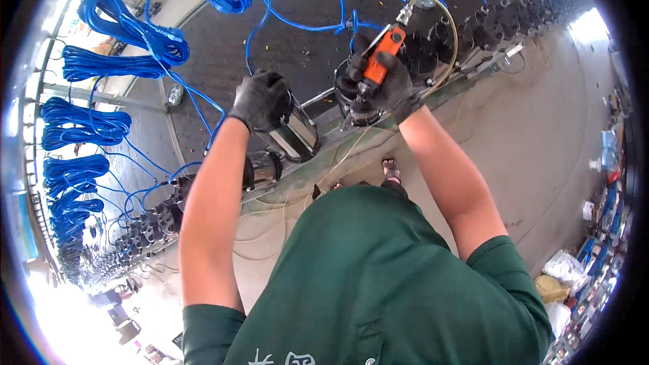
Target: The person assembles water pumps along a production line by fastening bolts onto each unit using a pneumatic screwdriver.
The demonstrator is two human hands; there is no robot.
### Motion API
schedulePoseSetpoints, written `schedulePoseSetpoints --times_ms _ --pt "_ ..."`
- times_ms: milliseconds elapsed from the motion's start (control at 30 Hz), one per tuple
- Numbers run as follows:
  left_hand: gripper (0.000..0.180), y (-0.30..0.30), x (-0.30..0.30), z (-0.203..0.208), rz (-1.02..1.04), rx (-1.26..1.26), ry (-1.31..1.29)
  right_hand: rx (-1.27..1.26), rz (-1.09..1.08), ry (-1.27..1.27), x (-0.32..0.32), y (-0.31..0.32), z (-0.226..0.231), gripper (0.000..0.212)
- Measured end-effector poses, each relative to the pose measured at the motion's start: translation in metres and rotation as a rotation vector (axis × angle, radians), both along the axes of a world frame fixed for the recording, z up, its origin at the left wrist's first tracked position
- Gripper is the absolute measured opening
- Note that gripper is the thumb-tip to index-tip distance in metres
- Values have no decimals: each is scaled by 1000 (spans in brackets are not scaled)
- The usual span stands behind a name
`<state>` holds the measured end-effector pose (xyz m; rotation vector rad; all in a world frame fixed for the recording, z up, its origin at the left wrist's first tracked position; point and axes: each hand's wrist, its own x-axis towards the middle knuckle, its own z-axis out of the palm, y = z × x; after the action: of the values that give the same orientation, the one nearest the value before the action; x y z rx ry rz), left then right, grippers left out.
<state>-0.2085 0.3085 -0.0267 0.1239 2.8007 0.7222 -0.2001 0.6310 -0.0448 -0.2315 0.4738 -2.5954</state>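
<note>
My left hand [260, 100], in a dark glove, is closed round the upper end of a shiny metal cylinder [297, 134], which tilts toward me at the bench edge. A blue cable runs up from beside this hand. My gloved right hand [395, 84] grips an orange air tool [387, 53] with a metal lever. A yellowish air hose [454, 34] joins the tool's top fitting. The tool's dark nose points down at a black round holder [365, 116] on the edge. Whether it touches anything there I cannot tell.
Blue cable coils [101, 64] hang along the left and far side. Another metal cylinder [265, 167] lies left of the first. Rows of black clamps [159, 226] line the dark bench [297, 51]. Thin hoses trail over the floor [520, 128]. White bags [564, 267] stand at right.
</note>
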Motion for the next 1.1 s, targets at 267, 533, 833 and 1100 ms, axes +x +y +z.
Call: schedulePoseSetpoints --times_ms 267,533,833,1100 --pt "32 -28 54 2 462 8 98 -5 192 60 -6 -10 -16 48" --pt "31 57 85 12 625 -430 341 -9 195 193 -6 67 30 67" --pt "24 75 109 28 338 -270 367 -70 122 151 -48 131 4 69" --pt "24 79 134 20 358 -413 498 26 205 -15 -51 134 4 52"
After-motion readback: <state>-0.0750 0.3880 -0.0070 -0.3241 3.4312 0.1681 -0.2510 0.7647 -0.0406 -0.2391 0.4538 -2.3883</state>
